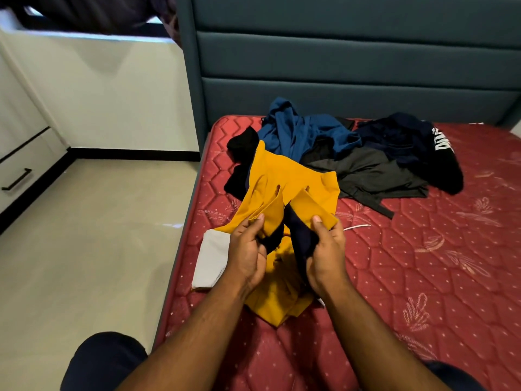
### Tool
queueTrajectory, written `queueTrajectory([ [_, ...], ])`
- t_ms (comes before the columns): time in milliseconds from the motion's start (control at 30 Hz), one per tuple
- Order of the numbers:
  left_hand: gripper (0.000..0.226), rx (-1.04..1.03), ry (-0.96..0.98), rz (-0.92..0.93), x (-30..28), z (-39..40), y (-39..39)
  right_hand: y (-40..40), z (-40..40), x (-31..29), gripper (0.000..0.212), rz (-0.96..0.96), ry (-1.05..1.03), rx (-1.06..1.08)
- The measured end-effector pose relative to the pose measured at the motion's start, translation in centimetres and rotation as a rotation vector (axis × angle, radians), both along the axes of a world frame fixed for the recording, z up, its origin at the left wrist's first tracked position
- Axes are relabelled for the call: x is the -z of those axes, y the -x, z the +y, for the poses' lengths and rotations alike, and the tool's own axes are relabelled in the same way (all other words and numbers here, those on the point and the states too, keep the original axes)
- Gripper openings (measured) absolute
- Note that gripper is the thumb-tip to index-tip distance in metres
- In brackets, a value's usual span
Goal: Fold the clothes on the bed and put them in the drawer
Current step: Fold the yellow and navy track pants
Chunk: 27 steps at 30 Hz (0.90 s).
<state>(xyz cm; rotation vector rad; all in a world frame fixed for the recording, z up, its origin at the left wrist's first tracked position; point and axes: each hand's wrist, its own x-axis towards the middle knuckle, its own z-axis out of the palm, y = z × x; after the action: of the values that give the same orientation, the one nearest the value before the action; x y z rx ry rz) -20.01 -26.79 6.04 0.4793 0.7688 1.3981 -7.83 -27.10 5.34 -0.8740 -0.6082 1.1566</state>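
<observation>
1. Holding up a mustard-yellow garment with dark navy lining [284, 176] over the near left part of the red quilted mattress [423, 263]. Lower half bunched under the forearms, so hard to say whether shirt or shorts.
2. Left hand [246, 251]: grip curled around one yellow flap plus a wad of the navy fabric, thumb pressed on top. Fingers mostly hidden behind the cloth.
3. Right hand [324, 253]: same deal, grip pinching the other flap with thumb on top, fingers tucked out of sight underneath.
4. Pale grey folded cloth [210, 259] poking out beneath the yellow one at the mattress edge, partly covered.
5. Unfolded pile further back near the teal padded headboard [338, 60]: crumpled blue top [296, 131], dark grey piece [366, 170], navy garment with white lettering [423, 142], letters cut off by folds and unreadable. Black piece [242, 145] tucked behind the yellow one.
6. White drawer with black bar handle [19, 176] at far left, half cropped by the frame edge.
7. Thin white cord [358, 226] right of the hands, origin hidden.
</observation>
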Motion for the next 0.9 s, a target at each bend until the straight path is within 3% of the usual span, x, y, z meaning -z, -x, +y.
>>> queueTrajectory([
  [167, 0.031, 0.089, -0.073, 0.116, -0.5, -0.5, -0.9, 1.1, -0.6, -1.1, 0.015, -0.204, -0.081, -0.24],
  [300, 0.043, 0.134, -0.113, 0.146, -0.8, -0.7, -1.6, 1.8, -0.9, -1.0, 0.064, -0.352, -0.072, -0.346],
  [333, 0.047, 0.135, -0.111, 0.133, -0.9, -0.5, -1.4, 1.6, -0.7, -1.0, 0.066, -0.361, -0.072, -0.356],
  [467, 0.046, 0.198, -0.124, 0.085, -1.6, 0.3, -0.4, 0.2, 0.4, -1.8, 0.026, -0.415, -0.11, -0.421],
  [567, 0.035, 0.276, -0.188, 0.092, -2.4, 0.5, -0.2, -1.0, 1.7, -3.1, 0.032, -0.783, -0.137, -0.343],
  [667, 0.04, 0.246, -0.219, 0.208, -2.7, 1.2, -0.4, -1.6, 3.1, -4.3, 0.028, -1.225, -0.175, -0.126],
  [733, 0.047, 0.234, -0.221, 0.26, -3.7, 1.6, -0.4, -1.7, 3.6, -5.5, 0.035, -1.245, -0.256, -0.117],
  [833, 0.057, 0.217, -0.294, 0.358, -6.0, 2.8, -0.1, -2.1, 4.9, -8.2, 0.062, -1.251, -0.298, -0.293],
  [900, 0.051, 0.12, -0.35, 0.465, -7.2, 3.5, 0.1, -2.5, 6.1, -10.3, 0.061, -1.254, -0.25, -0.36],
])
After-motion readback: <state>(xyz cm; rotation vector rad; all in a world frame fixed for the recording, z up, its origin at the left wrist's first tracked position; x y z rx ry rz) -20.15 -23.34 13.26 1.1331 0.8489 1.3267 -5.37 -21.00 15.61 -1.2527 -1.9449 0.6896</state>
